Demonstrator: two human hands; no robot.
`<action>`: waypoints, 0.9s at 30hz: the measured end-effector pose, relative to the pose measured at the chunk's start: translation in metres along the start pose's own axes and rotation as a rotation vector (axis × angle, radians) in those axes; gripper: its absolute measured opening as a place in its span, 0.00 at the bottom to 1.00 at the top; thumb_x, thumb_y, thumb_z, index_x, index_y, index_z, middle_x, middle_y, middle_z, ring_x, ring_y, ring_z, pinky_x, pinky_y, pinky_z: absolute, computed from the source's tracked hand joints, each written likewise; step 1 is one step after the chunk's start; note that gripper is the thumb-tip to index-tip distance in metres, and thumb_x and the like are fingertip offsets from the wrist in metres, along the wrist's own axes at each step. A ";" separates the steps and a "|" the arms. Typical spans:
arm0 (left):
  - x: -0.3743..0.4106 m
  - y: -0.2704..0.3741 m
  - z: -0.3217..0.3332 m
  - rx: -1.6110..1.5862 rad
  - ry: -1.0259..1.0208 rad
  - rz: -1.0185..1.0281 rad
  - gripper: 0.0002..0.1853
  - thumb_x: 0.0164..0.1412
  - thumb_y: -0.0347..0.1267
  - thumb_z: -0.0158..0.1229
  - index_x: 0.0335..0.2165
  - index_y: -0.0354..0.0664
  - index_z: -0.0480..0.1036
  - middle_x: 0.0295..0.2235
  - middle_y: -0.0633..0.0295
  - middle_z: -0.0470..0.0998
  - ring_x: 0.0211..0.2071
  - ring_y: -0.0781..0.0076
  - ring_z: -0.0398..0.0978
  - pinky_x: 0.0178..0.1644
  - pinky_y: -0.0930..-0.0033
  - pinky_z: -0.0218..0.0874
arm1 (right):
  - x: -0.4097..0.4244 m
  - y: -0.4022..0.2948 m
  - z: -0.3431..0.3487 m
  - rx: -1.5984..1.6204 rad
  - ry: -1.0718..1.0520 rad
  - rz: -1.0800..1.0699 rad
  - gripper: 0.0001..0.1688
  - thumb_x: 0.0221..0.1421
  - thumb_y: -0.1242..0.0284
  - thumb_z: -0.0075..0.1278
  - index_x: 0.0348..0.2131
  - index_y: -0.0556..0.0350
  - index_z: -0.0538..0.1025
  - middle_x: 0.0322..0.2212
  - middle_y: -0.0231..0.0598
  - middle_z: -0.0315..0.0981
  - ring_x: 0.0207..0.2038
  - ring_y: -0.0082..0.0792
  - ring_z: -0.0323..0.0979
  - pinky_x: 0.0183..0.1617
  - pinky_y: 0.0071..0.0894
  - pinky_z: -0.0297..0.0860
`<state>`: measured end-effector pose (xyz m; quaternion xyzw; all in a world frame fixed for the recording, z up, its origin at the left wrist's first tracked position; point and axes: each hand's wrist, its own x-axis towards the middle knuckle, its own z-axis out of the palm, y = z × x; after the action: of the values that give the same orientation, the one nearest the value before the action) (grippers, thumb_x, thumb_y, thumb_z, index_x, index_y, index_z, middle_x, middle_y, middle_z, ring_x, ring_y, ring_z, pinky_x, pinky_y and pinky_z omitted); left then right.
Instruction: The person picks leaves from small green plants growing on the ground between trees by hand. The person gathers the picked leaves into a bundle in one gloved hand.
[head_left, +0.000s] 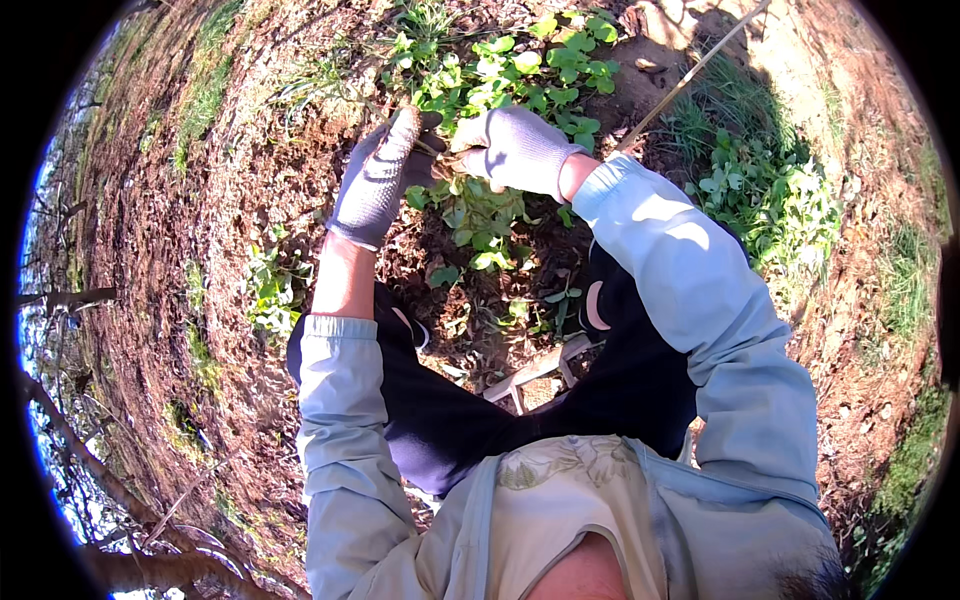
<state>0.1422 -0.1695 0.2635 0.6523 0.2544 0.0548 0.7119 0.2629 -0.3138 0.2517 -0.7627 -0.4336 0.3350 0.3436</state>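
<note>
Both my hands wear light grey-purple knit gloves and meet just in front of my knees. My right hand (517, 150) pinches a leafy plant (484, 214) by its stem, and its green leaves hang below the fingers. My left hand (382, 176) is beside it, thumb up and fingers closed around a thin stalk (369, 106); the glove's thumb is stained with soil. Between the hands, brownish stems or roots are partly hidden by the fingers. Low broad-leaved plants (510, 75) grow in the ground right beyond the gloves.
A long thin stick (690, 75) slants from my right sleeve towards the upper right. Leafy plants (780, 202) are on the right, with a smaller clump (274, 292) at the left. A low stool frame (536, 371) shows between my legs. Tree branches (82, 450) reach in at lower left.
</note>
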 end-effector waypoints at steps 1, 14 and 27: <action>0.001 -0.002 -0.001 0.000 0.013 0.026 0.29 0.56 0.51 0.54 0.42 0.34 0.71 0.28 0.62 0.74 0.26 0.77 0.71 0.32 0.75 0.63 | 0.005 0.004 -0.001 0.024 -0.004 -0.028 0.10 0.51 0.67 0.48 0.30 0.53 0.76 0.16 0.36 0.73 0.19 0.29 0.73 0.31 0.30 0.68; 0.014 -0.036 -0.003 0.342 -0.075 -0.019 0.20 0.50 0.37 0.64 0.38 0.33 0.74 0.30 0.66 0.76 0.31 0.81 0.69 0.38 0.78 0.59 | 0.025 0.015 -0.006 0.290 0.016 0.071 0.12 0.50 0.71 0.48 0.32 0.62 0.74 0.18 0.41 0.72 0.20 0.29 0.72 0.26 0.27 0.66; 0.008 -0.031 -0.001 0.344 -0.138 -0.036 0.19 0.51 0.38 0.61 0.34 0.31 0.75 0.25 0.63 0.75 0.28 0.80 0.68 0.34 0.77 0.59 | 0.019 0.026 -0.015 -0.604 0.201 -0.243 0.10 0.48 0.77 0.44 0.34 0.55 0.70 0.24 0.49 0.71 0.28 0.50 0.72 0.32 0.45 0.67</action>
<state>0.1406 -0.1700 0.2316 0.7619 0.2224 -0.0471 0.6065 0.2943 -0.3102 0.2343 -0.8020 -0.5649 0.0712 0.1804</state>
